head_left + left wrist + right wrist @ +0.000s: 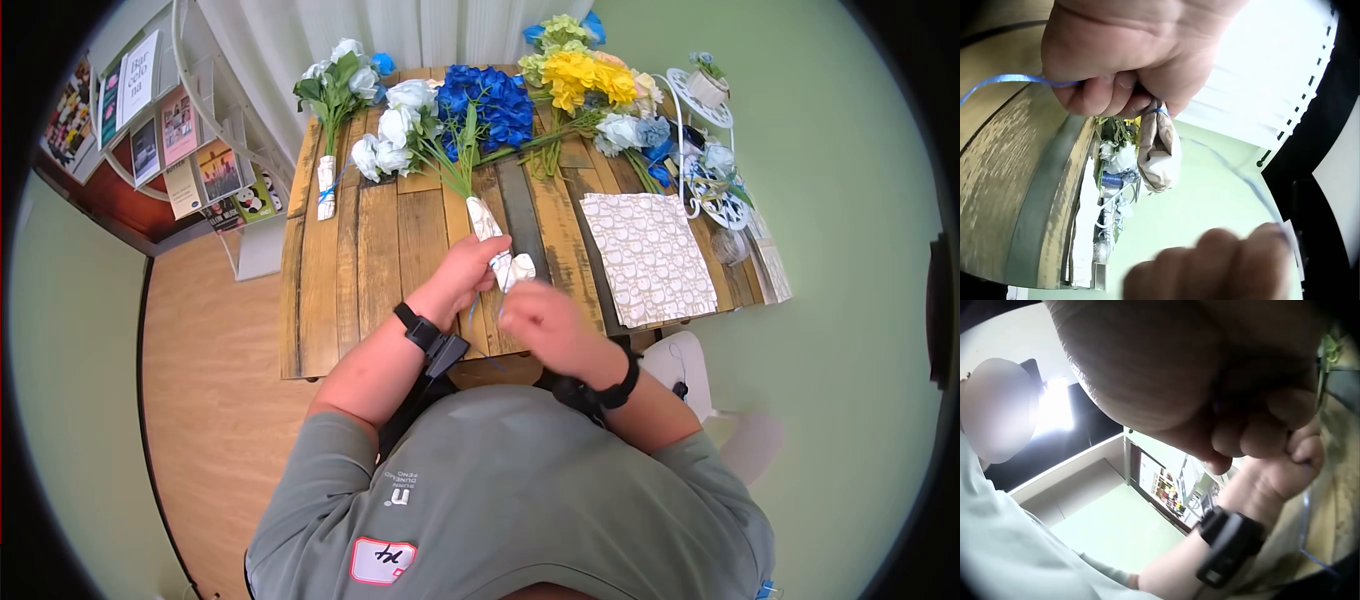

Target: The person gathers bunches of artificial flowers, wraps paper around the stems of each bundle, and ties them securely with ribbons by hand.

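My left hand (466,272) grips the paper-wrapped stems (482,218) of a bouquet with pale blue-white flowers (400,120), which point toward the back of the table. In the left wrist view, the crumpled paper end (1160,156) sticks out below the fist, a blue ribbon (1013,78) circling it. One length of ribbon trails from that hand's fingers. Another length runs across to my right hand (550,322), whose curled fingers pinch it a little to the right of the wrapped end. In the right wrist view, the right-hand fingers (1241,434) are in shadow, close to the left hand.
A finished-looking wrapped bouquet (335,120) lies at the table's left. Blue flowers (485,105) and yellow flowers (585,80) lie at the back. Patterned paper sheets (650,258) are stacked on the right, beside a white metal stand (682,150). A magazine rack (180,120) stands beyond the left edge.
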A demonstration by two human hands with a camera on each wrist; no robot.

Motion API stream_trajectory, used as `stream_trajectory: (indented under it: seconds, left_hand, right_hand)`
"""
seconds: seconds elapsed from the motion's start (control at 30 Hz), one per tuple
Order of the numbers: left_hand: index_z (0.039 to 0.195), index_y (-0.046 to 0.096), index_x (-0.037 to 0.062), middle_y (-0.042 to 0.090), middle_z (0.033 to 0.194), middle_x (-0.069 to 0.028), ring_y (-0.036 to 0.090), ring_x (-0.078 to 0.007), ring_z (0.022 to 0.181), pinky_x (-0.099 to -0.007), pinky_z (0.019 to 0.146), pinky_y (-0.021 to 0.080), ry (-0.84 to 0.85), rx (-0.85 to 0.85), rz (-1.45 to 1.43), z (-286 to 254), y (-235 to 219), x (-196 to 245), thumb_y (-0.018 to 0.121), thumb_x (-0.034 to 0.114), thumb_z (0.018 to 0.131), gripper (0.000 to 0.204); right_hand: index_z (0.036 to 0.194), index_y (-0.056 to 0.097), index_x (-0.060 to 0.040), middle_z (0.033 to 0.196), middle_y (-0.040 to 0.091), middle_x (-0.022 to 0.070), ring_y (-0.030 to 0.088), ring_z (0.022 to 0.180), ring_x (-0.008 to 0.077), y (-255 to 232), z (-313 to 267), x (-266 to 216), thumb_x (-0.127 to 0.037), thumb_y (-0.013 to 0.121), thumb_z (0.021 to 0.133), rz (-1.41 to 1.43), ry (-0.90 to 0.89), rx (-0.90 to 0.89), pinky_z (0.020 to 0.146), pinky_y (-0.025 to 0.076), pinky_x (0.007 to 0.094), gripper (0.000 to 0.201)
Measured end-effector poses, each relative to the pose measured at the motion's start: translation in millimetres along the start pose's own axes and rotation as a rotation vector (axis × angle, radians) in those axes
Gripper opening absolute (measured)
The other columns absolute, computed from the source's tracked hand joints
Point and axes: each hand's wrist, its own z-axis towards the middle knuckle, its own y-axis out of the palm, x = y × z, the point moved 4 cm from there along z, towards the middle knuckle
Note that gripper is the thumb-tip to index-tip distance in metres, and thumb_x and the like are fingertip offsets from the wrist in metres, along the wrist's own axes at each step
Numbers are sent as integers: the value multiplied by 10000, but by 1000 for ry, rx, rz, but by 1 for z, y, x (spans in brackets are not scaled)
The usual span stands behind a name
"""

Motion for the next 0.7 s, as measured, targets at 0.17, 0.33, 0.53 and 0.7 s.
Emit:
stream_trajectory:
  seconds: [0.17, 0.33, 0.53, 0.7]
  left_hand:
    - [950, 545, 131, 519, 694, 58, 343, -30, 478, -220, 426, 226, -3, -12, 4, 3, -6, -8, 645, 234, 953, 144]
    - [975, 526, 119, 508, 690, 52, 325, -29, 467, -223, 416, 208, -27, -72, 9, -4, -11, -3, 629, 219, 962, 145]
    - [960, 525, 119, 496, 674, 50, 304, -26, 463, -229, 409, 184, -74, -66, 13, -16, -18, -2, 628, 215, 964, 141]
    - [857, 532, 125, 467, 631, 64, 291, -29, 453, -232, 407, 177, -96, -46, 60, -23, -20, 2, 631, 224, 963, 175]
  right_hand:
    - [827, 599, -9, 989, 643, 74, 572, 815, 139, -61, 17, 35, -124, 561, 972, 580, 367, 457, 708, 464, 287, 189]
    - [924, 575, -16, 980, 636, 111, 597, 834, 174, -89, 29, 84, -112, 527, 988, 1078, 428, 564, 730, 496, 290, 125]
    - [956, 584, 16, 954, 643, 123, 618, 823, 194, -90, 33, 136, -85, 527, 984, 1280, 502, 637, 739, 534, 291, 119]
    - [988, 576, 37, 950, 621, 131, 605, 842, 209, -104, 43, 143, -89, 523, 990, 1277, 483, 673, 773, 532, 317, 137]
